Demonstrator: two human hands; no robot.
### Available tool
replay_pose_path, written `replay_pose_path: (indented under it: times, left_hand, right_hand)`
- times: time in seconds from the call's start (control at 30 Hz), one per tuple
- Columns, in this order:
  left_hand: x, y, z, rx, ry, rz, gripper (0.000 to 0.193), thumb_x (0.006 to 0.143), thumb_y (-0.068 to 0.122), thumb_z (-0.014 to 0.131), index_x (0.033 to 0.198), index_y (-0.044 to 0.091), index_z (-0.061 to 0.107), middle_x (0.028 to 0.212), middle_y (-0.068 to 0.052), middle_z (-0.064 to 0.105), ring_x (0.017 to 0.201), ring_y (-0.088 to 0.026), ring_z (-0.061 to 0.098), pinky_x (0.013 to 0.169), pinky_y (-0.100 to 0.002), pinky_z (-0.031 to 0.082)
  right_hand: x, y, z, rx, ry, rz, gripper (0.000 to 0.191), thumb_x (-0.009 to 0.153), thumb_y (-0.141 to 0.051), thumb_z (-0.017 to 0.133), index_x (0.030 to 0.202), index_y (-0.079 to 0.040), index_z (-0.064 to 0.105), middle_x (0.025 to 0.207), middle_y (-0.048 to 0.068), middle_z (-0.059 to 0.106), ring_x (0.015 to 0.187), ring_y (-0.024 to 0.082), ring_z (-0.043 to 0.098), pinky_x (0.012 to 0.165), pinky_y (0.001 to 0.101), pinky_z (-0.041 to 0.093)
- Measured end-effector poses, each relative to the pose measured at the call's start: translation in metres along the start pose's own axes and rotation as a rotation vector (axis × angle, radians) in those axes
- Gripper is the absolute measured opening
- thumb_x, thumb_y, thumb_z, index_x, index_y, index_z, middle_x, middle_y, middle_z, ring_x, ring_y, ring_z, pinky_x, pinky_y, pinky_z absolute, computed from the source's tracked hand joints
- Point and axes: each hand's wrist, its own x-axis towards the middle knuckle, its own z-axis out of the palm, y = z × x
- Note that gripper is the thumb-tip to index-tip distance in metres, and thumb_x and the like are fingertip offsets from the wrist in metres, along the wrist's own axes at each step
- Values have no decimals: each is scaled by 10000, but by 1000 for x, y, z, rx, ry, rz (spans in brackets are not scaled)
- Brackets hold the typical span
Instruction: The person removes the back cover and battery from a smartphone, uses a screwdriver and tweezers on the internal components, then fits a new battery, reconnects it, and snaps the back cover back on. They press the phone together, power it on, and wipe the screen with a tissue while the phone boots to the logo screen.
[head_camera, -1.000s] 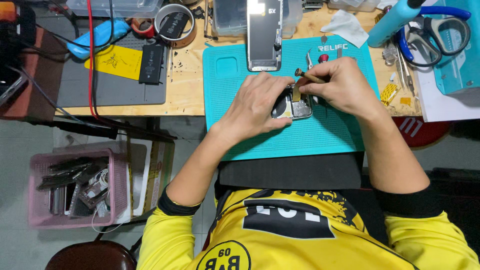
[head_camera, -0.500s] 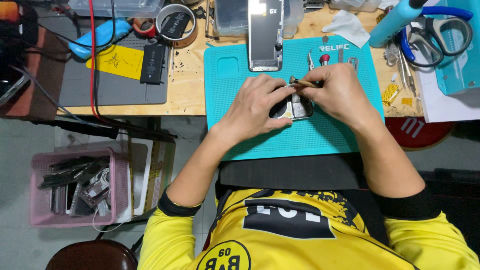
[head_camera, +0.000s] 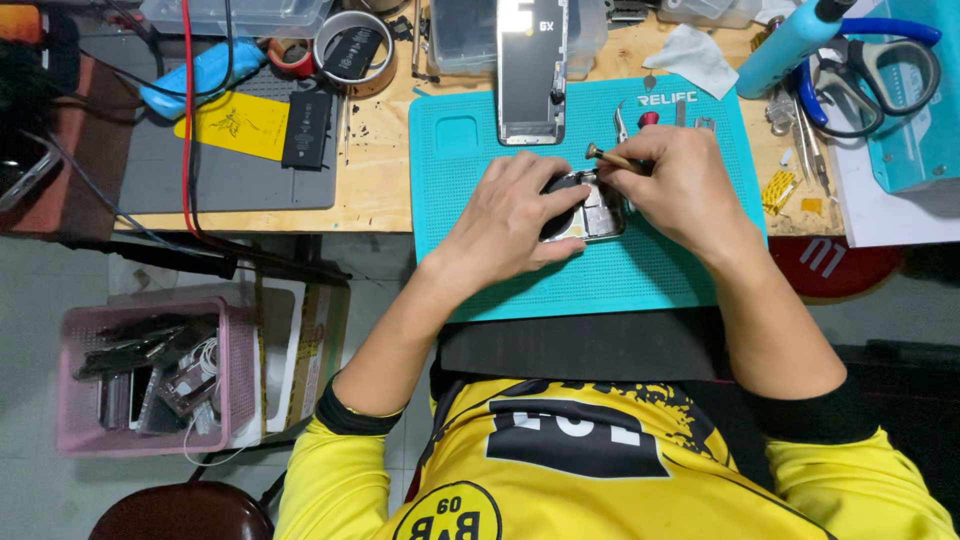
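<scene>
Head view shows the left hand (head_camera: 510, 215) pressing the opened phone (head_camera: 590, 210) flat on the teal mat (head_camera: 640, 275) so it stays steady, while the right hand (head_camera: 680, 180) pinches a small screwdriver (head_camera: 610, 157) with its tip at the phone's upper edge

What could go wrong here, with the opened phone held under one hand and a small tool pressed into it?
1. The right hand works a screwdriver into the open phone; a slip could scratch its insides.
2. The left hand covers much of the phone, so fingers may press on bare parts.
3. Anything tiny loosened could roll off the teal mat onto the floor.
</scene>
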Motion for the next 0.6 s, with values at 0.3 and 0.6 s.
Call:
replay_pose_path:
  times: [0.3,0.6]
  left_hand:
    - [-9,-1,-19,10,170,-1,418,844,225,833,1192,45,684,1222,-118,615,1157,-308,576,981,-436,457]
    - [-27,-4,-28,41,173,-68,133,838,81,805,951,78,733,923,-49,598,927,-252,580,792,-402,435]
  right_hand:
    - [0,2,-7,558,-3,210,318,1078,-235,570,954,19,715,790,83,710,661,143,648,590,287,514]
    - [-1,10,18,851,-92,158,514,1152,-363,452,1004,79,669,859,150,704,713,176,698,653,282,578]
